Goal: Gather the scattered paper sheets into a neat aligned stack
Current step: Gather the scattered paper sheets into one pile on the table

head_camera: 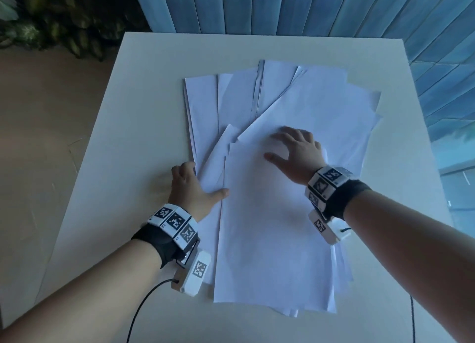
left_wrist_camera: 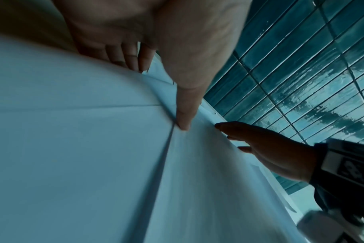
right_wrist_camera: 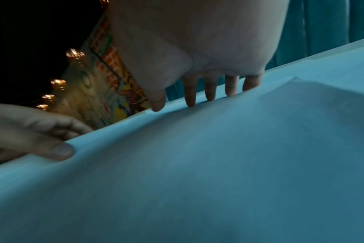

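Note:
Several white paper sheets (head_camera: 270, 214) lie fanned and overlapping on the white table (head_camera: 144, 136), their far ends spread wider than their near ends. My left hand (head_camera: 198, 185) sits at the pile's left edge. Its fingers (left_wrist_camera: 133, 60) point down at that edge on the table, and its thumb (left_wrist_camera: 185, 115) lies on top of a sheet (left_wrist_camera: 73, 148). My right hand (head_camera: 290, 149) rests on the top sheet near the pile's middle, with spread fingertips (right_wrist_camera: 190, 97) pressing on the paper (right_wrist_camera: 218, 164). The left hand (right_wrist_camera: 41, 131) also shows in the right wrist view, at the sheet's edge.
The table ends close to the pile at the right and near sides. A blue slatted wall (head_camera: 308, 8) stands behind, a leafy plant (head_camera: 51, 21) at the back left, tan floor on the left. Wrist-camera cables (head_camera: 144, 306) trail over the table's near edge.

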